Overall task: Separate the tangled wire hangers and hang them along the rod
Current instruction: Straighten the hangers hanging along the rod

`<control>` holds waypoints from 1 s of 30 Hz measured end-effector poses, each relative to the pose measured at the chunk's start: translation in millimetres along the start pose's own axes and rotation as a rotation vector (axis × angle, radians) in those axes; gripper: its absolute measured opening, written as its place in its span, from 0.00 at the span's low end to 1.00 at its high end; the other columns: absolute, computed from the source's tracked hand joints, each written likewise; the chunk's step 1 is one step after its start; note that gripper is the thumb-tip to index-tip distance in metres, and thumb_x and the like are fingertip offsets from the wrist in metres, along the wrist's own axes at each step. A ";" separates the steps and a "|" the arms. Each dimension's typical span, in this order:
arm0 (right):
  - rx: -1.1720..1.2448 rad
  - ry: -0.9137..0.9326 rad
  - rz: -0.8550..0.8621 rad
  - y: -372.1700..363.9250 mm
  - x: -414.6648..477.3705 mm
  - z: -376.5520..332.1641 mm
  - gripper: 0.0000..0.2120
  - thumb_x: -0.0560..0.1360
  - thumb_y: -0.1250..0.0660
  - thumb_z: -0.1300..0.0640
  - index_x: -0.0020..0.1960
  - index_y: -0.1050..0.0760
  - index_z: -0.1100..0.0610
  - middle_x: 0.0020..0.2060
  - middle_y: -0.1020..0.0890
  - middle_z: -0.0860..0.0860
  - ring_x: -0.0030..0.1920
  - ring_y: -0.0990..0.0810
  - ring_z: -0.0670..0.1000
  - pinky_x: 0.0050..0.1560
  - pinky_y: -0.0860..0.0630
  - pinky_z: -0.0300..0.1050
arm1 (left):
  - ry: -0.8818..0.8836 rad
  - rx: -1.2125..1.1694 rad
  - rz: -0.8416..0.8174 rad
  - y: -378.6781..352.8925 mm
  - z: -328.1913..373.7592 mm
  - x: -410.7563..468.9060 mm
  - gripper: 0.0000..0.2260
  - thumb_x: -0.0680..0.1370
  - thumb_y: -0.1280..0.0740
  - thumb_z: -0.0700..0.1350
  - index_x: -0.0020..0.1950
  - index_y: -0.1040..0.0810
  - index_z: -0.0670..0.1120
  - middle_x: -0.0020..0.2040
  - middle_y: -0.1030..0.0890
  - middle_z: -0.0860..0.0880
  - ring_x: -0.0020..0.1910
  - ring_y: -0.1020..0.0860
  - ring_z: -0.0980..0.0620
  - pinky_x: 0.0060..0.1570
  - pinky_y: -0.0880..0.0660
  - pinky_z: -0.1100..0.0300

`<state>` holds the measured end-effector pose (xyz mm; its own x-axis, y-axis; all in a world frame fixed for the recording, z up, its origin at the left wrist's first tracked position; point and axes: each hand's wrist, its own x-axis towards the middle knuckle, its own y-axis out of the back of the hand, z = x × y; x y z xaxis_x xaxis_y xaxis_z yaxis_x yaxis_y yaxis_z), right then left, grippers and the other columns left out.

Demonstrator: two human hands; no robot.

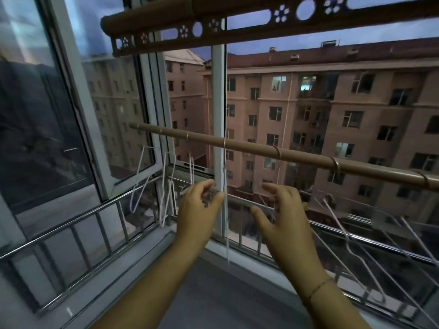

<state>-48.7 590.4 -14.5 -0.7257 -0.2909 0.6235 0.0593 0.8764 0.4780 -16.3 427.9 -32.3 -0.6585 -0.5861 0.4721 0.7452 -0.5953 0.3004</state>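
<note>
A brown rod runs from the left middle down to the right edge. Several white wire hangers hang from it by their hooks: one at the far left, others beside it, one edge-on in the middle and more at the right. My left hand is below the rod with its fingertips at the middle hanger's wire. My right hand is just to the right of that hanger, fingers spread, holding nothing that I can see.
A second brown rail with flower cut-outs hangs overhead. Behind the rod stand a white window frame, an open window pane at the left and a metal railing. A grey sill lies below my arms.
</note>
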 end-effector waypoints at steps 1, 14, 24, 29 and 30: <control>-0.001 0.006 0.001 -9.9 3.5 -5.6 0.20 0.72 0.32 0.54 0.62 0.32 0.49 0.55 0.33 0.42 0.55 0.33 0.40 0.59 0.34 0.37 | -0.006 0.001 0.006 8.6 -6.8 6.2 0.16 0.76 0.33 0.49 0.63 0.25 0.51 0.59 0.23 0.53 0.54 0.27 0.58 0.48 0.33 0.70; 0.045 -0.136 0.022 -158.5 45.5 -68.3 0.19 0.72 0.32 0.54 0.62 0.31 0.51 0.54 0.34 0.42 0.56 0.30 0.43 0.59 0.29 0.40 | -0.047 0.051 -0.078 108.2 -102.3 120.1 0.16 0.76 0.33 0.49 0.64 0.26 0.51 0.56 0.25 0.55 0.54 0.27 0.57 0.49 0.31 0.66; -0.052 -0.161 -0.017 -196.6 60.5 -63.4 0.18 0.73 0.33 0.55 0.62 0.30 0.53 0.58 0.29 0.48 0.59 0.28 0.48 0.60 0.30 0.40 | 0.014 0.046 -0.001 119.4 -139.5 152.3 0.14 0.76 0.33 0.47 0.61 0.24 0.50 0.55 0.26 0.54 0.48 0.27 0.64 0.44 0.32 0.71; -0.034 -0.060 0.041 -214.1 69.8 -77.8 0.16 0.72 0.33 0.55 0.60 0.28 0.51 0.52 0.29 0.43 0.54 0.28 0.43 0.54 0.32 0.35 | 0.106 0.118 0.102 134.1 -160.6 169.8 0.15 0.76 0.33 0.47 0.61 0.25 0.47 0.58 0.24 0.47 0.54 0.25 0.49 0.53 0.25 0.53; -0.009 -0.060 0.034 -219.6 70.7 -81.1 0.16 0.72 0.33 0.55 0.59 0.28 0.51 0.51 0.28 0.43 0.53 0.28 0.42 0.53 0.30 0.35 | 0.115 0.130 0.093 136.3 -164.8 172.9 0.15 0.76 0.33 0.47 0.61 0.26 0.47 0.58 0.24 0.47 0.55 0.25 0.48 0.54 0.24 0.50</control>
<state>-57.4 346.2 -25.2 -0.7631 -0.2374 0.6011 0.0904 0.8817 0.4631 -45.9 154.9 -46.2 -0.5885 -0.6986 0.4069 0.8056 -0.4643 0.3679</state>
